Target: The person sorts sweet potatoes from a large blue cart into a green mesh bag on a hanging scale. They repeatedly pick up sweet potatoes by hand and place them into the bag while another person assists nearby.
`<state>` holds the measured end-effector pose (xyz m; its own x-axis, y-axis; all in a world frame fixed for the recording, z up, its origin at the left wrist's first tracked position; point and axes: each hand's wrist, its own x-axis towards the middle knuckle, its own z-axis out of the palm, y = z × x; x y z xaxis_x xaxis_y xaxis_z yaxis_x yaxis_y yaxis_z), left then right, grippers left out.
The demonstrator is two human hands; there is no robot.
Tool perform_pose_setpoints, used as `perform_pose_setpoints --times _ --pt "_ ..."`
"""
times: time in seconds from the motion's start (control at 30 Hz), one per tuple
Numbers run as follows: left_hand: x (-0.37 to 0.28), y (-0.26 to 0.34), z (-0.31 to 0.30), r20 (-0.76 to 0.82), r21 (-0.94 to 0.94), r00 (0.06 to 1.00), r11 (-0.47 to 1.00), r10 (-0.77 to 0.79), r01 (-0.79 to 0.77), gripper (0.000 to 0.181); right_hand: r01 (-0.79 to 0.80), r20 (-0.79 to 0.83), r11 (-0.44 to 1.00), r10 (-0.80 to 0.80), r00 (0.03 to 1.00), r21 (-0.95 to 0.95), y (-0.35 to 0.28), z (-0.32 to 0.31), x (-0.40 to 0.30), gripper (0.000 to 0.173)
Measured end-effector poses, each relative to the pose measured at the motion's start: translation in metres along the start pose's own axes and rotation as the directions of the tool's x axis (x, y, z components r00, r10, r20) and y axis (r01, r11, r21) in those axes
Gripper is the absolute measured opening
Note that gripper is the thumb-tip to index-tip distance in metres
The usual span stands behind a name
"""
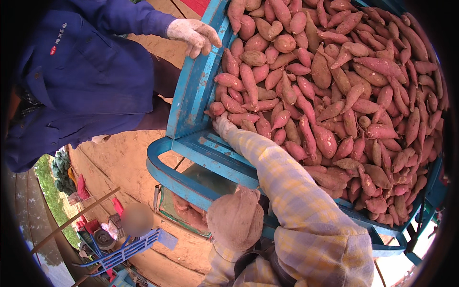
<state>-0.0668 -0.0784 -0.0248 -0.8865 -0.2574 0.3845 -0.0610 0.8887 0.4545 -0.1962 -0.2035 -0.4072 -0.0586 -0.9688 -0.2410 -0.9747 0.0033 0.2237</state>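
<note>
My right hand [223, 126], in a pale dirty glove, reaches into the near-left corner of a blue metal cargo bed [211, 147]. Its fingertips touch a sweet potato [217, 108] there; the fingers are mostly hidden, so the grip is unclear. A heap of reddish sweet potatoes [322, 140] with soil on them fills the bed. Closer to me, my left hand [235, 220], in a brown-stained glove, is over the curved blue rail [179, 184]. Its fingers are not distinct, and I cannot tell whether it grips the rail. Both arms wear yellow-and-grey plaid sleeves.
Beside the bed at left stands a person in a blue jacket [89, 79], a gloved hand [195, 37] on the bed's side wall. Below the rail, more sweet potatoes [186, 210] lie in a green-edged container. A blue metal rack [125, 253] and a wheel [104, 239] are at lower left.
</note>
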Motion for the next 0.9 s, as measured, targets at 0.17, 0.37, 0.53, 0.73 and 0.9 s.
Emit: perform_pose_setpoints --times 0.17,0.37,0.53,0.73,0.9 --pt "0.003 -0.003 -0.001 -0.024 0.007 1.000 1.000 -0.013 0.013 0.045 -0.083 -0.051 0.990 0.077 0.996 -0.112 -0.006 0.007 0.011 0.036" --pt "0.006 0.000 -0.005 0.003 -0.015 0.999 0.999 -0.042 0.042 0.037 -0.016 0.105 0.955 -0.016 0.994 0.297 0.032 -0.031 -0.009 0.034" --pt "0.007 -0.008 -0.003 0.069 -0.063 0.991 0.991 -0.110 0.115 0.021 -0.119 -0.132 0.745 0.268 0.954 0.656 0.068 -0.077 -0.068 0.045" --pt "0.006 -0.005 -0.004 0.084 -0.073 0.996 0.997 -0.034 0.040 0.046 -0.395 0.089 0.440 0.571 0.816 0.807 0.187 -0.065 -0.132 0.029" --pt "-0.004 -0.007 -0.007 0.050 -0.078 0.997 0.995 -0.052 0.055 0.054 -0.200 -0.120 0.732 0.360 0.925 0.652 0.167 -0.104 -0.175 0.022"
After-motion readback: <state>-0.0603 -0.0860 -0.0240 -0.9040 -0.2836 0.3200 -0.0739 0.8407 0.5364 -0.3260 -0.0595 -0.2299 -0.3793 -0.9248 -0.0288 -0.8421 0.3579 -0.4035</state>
